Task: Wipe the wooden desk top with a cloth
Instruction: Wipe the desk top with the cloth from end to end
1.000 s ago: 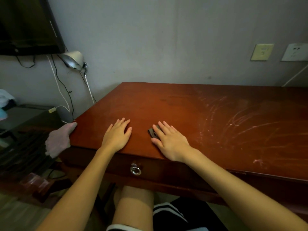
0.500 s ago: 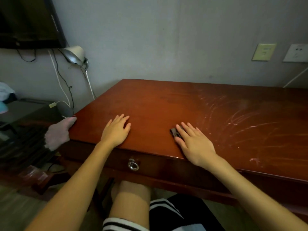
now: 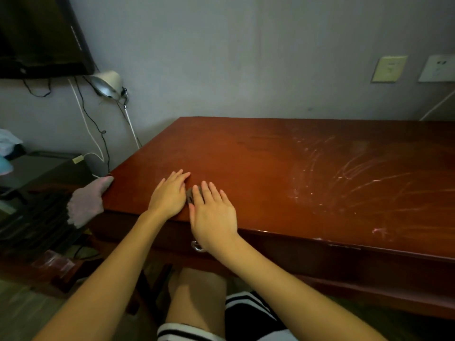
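Note:
The reddish wooden desk top [image 3: 283,168] fills the middle and right of the view, with pale streaks across its right half. My right hand [image 3: 213,214] lies flat near the front edge, straight fingers pressing a small dark cloth [image 3: 190,194]; only a corner of the cloth shows by the fingers. My left hand [image 3: 170,195] rests flat on the desk just to the left, almost touching the right hand.
A pale pink cloth [image 3: 85,203] hangs off the desk's left corner. A drawer ring pull [image 3: 197,246] sits under the front edge. To the left are a dark low unit [image 3: 37,183], cables and a lamp [image 3: 107,83]. Wall sockets [image 3: 389,68] are at upper right.
My right hand has slid the dark cloth leftward along the front edge, from well right of the left hand to right beside it. The left hand has stayed flat in place.

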`<state>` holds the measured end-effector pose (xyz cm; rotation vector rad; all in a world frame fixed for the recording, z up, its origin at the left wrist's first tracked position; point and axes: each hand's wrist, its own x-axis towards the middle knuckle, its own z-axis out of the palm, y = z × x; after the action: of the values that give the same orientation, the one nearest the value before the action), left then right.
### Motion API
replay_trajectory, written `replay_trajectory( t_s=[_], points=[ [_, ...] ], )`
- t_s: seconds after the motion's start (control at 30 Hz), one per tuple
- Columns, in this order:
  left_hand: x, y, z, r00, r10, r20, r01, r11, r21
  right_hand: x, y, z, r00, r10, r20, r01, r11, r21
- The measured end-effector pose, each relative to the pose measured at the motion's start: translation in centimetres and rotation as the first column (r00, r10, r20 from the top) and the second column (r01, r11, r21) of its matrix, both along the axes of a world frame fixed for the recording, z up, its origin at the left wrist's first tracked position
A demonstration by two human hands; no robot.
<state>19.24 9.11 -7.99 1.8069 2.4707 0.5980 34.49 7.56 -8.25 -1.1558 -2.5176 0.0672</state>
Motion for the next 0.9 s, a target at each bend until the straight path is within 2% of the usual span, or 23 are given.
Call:
replay_trajectory(
  t_s=[0.1, 0.23, 0.37, 0.43, 0.5, 0.6, 0.7, 0.9],
  points=[
    [0.0, -0.1, 0.0, 1.0, -0.001, 0.012, 0.001, 1.0, 0.019, 4.2, 0.2, -0.4, 1.0, 0.003, 0.005, -0.003, 0.998, 0.07],
    [-0.2, -0.2, 0.1, 0.999, 0.003, 0.041, -0.004, 1.0, 0.018, 12.6, 1.2, -0.3, 0.996, -0.083, 0.029, 0.076, 0.979, 0.191],
    [0.3, 0.1, 0.3, 0.999, 0.017, 0.046, -0.017, 1.0, 0.01, 18.1, 2.2, 0.1, 0.988, -0.109, 0.107, 0.088, 0.978, 0.188],
    [1.0, 0.3, 0.5, 0.996, 0.07, 0.051, -0.071, 0.997, 0.018, 17.6, 2.5, 0.6, 0.983, -0.114, 0.142, 0.092, 0.984, 0.155],
    [2.3, 0.6, 0.8, 0.991, 0.111, 0.071, -0.113, 0.993, 0.033, 15.7, 2.8, 1.0, 0.992, -0.058, 0.113, 0.043, 0.99, 0.131],
    [4.8, 1.9, 1.0, 0.994, 0.001, 0.108, -0.009, 0.997, 0.072, 11.5, 2.7, 1.1, 0.992, 0.02, 0.124, -0.021, 1.0, 0.008],
    [6.7, 3.2, 0.9, 0.986, -0.127, 0.109, 0.118, 0.989, 0.083, 9.0, 2.0, 1.0, 0.988, 0.083, 0.129, -0.086, 0.996, 0.018],
    [6.4, 3.1, 0.1, 0.986, -0.149, 0.069, 0.147, 0.989, 0.025, 12.1, 1.2, 0.6, 0.986, 0.126, 0.105, -0.136, 0.986, 0.096]
  ],
)
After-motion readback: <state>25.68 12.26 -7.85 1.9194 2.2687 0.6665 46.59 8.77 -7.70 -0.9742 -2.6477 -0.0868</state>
